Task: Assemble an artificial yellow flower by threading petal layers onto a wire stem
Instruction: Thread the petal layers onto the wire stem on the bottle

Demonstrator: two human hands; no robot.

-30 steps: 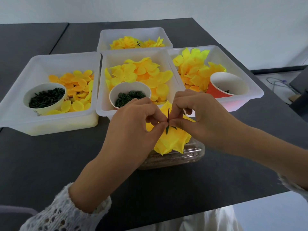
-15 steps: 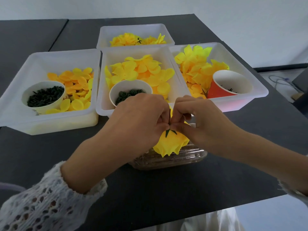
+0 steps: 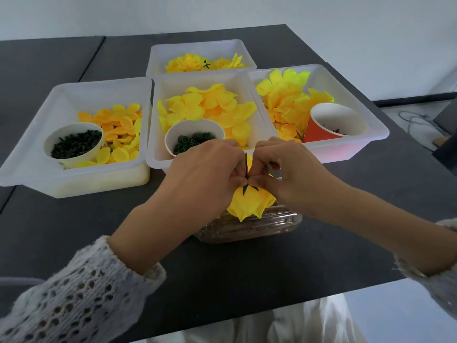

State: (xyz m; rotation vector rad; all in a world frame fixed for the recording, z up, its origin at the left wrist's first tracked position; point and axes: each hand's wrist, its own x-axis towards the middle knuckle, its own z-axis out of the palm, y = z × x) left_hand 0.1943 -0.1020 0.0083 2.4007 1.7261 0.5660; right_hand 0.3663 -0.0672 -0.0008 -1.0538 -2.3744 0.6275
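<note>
A yellow flower (image 3: 251,203) hangs upside down between my hands, its petals pointing down over a clear plastic box (image 3: 249,227). A thin dark green wire stem (image 3: 246,165) sticks up from it, with a small green calyx (image 3: 248,188) at the petal base. My left hand (image 3: 202,179) and my right hand (image 3: 286,174) meet at the stem, fingertips pinching it just above the calyx. The stem's lower end is hidden inside the petals.
Four white trays stand behind: the left tray (image 3: 37,147) with orange-yellow petals and a cup of dark pieces (image 3: 74,143), the middle tray (image 3: 153,159) with petals and a cup of green rings (image 3: 193,139), the right tray (image 3: 371,127) with a red cup (image 3: 329,125), the far tray (image 3: 197,48) with flowers.
My hands have closed tighter together on the stem and shifted slightly lower. The petals have folded down into a more compact bunch.
</note>
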